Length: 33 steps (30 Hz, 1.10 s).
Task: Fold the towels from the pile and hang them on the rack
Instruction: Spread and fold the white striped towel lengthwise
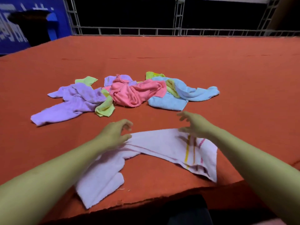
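A pale pink towel (159, 146) with yellow and pink stripes lies crumpled near the front edge of the red table (178, 49). My left hand (116, 133) hovers at its upper left corner with fingers loosely curled, thumb touching the cloth. Just above the striped end, my right hand (194, 123) is blurred, its fingers spread and holding nothing. Farther back lies a pile of towels: a purple one (71, 103), a pink one (133, 93), a blue one (183, 95) and yellow-green ones (104, 108). No rack is in view.
A metal grille railing (162, 30) runs along the far edge of the table. A blue wall and a dark object (32, 26) stand at the back left. The table's front edge runs just below the pale towel.
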Motion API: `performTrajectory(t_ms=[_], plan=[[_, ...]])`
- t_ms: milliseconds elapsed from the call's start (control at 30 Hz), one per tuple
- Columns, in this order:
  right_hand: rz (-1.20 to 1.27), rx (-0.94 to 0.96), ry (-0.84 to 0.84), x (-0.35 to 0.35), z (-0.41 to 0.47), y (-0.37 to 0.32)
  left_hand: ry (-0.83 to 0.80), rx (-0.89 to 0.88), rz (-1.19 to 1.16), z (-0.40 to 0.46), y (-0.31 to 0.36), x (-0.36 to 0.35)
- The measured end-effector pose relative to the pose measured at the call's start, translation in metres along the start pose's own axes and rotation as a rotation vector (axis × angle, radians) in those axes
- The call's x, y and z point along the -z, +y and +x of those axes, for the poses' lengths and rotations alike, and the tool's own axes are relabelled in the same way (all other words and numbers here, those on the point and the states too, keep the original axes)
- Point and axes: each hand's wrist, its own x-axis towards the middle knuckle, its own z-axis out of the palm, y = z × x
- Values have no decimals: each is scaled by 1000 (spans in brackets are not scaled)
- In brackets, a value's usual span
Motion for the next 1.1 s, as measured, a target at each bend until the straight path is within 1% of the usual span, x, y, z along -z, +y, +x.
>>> performTrajectory(t_ms=[33, 100, 233, 333, 400, 500, 567, 700, 767, 867, 933, 1000, 1100], plan=[[27, 11, 5, -3, -2, -1, 31, -38, -39, 1, 7, -6], [72, 38, -11, -8, -13, -4, 28, -113, -111, 3, 24, -14], [176, 65, 1, -8, -55, -4, -67, -222, -239, 5, 63, -36], [261, 39, 1, -2, -94, 1, -150, -288, -276, 6, 91, -60], [258, 17, -44, -1, -118, 5, -220, -334, -249, 4, 106, -82], [169, 32, -99, -10, -147, 14, -283, -380, -89, 2, 120, -109], [72, 86, -78, -20, -157, 19, -266, -392, -23, 3, 123, -118], [-5, 127, 59, -24, -155, 21, -163, -479, 69, 5, 121, -119], [34, 107, 123, -24, -151, 19, -105, -466, 40, 5, 122, -117], [285, 28, 296, -16, -145, 17, -52, -360, -142, 7, 130, -104], [446, 5, 385, -6, -139, 13, -21, -326, -270, 11, 138, -91], [562, 22, 405, 4, -133, 5, -9, -305, -393, 15, 149, -78], [646, 57, 407, 10, -128, -9, -79, -242, -488, 19, 164, -62]])
